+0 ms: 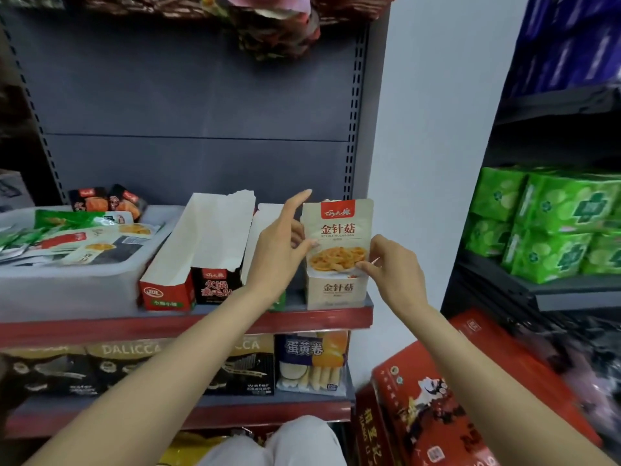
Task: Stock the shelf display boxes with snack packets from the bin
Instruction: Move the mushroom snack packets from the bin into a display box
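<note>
packet (337,235): beige needle-mushroom pouch, standing upright in the mouth of the beige box (334,289) at the right end of the shelf (188,322), bottom edge tucked behind the box's front wall.
long axis: runs 12 to 6, red logo end at 12, printed face toward the camera.
right hand (391,267): pinching the packet's lower right corner, thumb and fingertips closed on it; packet sits at about 10 o'clock from the palm.
left hand (280,245): thumb on the packet's left edge, other fingers look to be behind it, index finger pointing off toward 1; packet is at 3 o'clock from it.
nearer hand: pretty much a tie, both are touching it, right has the firmer pinch imo.
next move: probably just push it straight down toward 6 so it seats in the box.
bin (67,280): way off at 9 o'clock, loose packets inside.
other boxes (191,264): red and black ones between the bin and left hand, look mostly unfilled.
</note>
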The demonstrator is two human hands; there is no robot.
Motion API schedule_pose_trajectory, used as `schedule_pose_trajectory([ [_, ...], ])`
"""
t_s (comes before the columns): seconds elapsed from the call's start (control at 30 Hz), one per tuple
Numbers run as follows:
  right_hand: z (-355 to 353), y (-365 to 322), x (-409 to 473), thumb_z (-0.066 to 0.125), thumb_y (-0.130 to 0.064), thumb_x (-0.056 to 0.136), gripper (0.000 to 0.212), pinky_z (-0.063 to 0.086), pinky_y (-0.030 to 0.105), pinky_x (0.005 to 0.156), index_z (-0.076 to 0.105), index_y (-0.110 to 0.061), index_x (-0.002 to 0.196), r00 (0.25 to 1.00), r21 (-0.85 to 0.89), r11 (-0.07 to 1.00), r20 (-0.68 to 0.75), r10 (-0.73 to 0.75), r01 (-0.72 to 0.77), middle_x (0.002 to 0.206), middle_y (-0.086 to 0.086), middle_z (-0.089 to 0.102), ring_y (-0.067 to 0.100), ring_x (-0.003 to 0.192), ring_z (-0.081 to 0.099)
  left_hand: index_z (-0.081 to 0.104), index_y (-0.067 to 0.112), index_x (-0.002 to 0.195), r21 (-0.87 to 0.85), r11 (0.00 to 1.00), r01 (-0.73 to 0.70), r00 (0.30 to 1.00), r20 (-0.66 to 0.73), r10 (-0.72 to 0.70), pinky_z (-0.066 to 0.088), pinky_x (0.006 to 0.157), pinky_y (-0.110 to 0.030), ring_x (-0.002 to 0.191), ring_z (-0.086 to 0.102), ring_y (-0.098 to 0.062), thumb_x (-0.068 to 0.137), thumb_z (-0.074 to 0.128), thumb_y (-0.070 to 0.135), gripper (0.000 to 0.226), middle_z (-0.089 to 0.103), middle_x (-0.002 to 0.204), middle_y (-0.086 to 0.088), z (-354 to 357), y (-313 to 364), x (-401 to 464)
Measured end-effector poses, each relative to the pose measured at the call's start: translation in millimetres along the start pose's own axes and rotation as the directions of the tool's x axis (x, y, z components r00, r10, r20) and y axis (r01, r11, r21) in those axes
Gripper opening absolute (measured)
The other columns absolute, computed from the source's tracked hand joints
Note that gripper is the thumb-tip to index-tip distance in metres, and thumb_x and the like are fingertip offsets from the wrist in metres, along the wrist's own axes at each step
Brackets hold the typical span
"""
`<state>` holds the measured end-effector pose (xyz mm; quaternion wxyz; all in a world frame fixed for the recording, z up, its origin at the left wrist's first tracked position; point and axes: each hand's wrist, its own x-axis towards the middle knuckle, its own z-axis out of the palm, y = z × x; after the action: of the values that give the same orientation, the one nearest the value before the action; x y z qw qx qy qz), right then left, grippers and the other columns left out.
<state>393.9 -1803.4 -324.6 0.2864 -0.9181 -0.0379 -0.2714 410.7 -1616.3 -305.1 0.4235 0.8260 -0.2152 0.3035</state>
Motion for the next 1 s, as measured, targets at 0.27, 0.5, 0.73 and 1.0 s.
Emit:
schedule_pose_trajectory([
  [0.27, -4, -1, 7, 0.069, -0.02, 0.085, 0.017, 0.042, 0.018, 0.056, 0.052, -0.017, 0.088, 1.0, 0.129, 0.992, -0.019, 0.02, -0.018, 0.088, -0.002, 0.065, 0.014, 0.079, 0.06, 0.035, 0.036, 0.138, 0.121, 0.989, -0.086, 0.986, 0.153, 0.067, 0.039, 0.065, -0.005, 0.075, 0.055, 0.002, 0.086, 0.066, 0.012, 0.065, 0.053, 0.086, 0.014, -6, 2, 8],
  [0.5, -1, -1, -3, 0.066, -0.027, 0.087, 0.017, 0.033, 0.017, 0.05, 0.051, -0.02, 0.089, 0.998, -0.01, 0.999, 0.046, 0.034, -0.033, 0.087, -0.008, 0.061, 0.012, 0.078, 0.055, 0.033, 0.031, 0.142, 0.168, 0.985, -0.045, 0.977, 0.215, 0.008, 0.043, 0.079, -0.017, 0.071, 0.051, 0.001, 0.087, 0.064, 0.011, 0.066, 0.053, 0.088, 0.011, -4, -1, -1],
  [0.73, 3, -8, 1, 0.065, -0.024, 0.087, 0.021, 0.037, 0.022, 0.055, 0.052, -0.017, 0.102, 0.996, -0.094, 0.994, 0.069, 0.061, -0.054, 0.103, -0.001, 0.064, 0.015, 0.087, 0.057, 0.034, 0.03, 0.141, 0.174, 0.985, 0.008, 0.974, 0.223, -0.047, 0.049, 0.079, -0.023, 0.07, 0.052, -0.001, 0.086, 0.065, 0.008, 0.066, 0.053, 0.089, 0.01, -6, 1, -5],
  [1.0, -4, -64, -16, 0.064, -0.019, 0.087, 0.045, 0.049, 0.023, 0.075, 0.044, -0.017, 0.127, 0.933, -0.035, 0.951, -0.186, -0.308, 0.307, 0.124, 0.003, 0.045, 0.015, 0.108, 0.049, 0.043, 0.029, 0.129, 0.211, 0.977, 0.002, 1.0, 0.007, -0.003, 0.046, 0.076, -0.028, 0.091, 0.053, -0.009, 0.089, 0.062, 0.023, 0.045, 0.051, 0.107, 0.01, -40, 1, -8],
])
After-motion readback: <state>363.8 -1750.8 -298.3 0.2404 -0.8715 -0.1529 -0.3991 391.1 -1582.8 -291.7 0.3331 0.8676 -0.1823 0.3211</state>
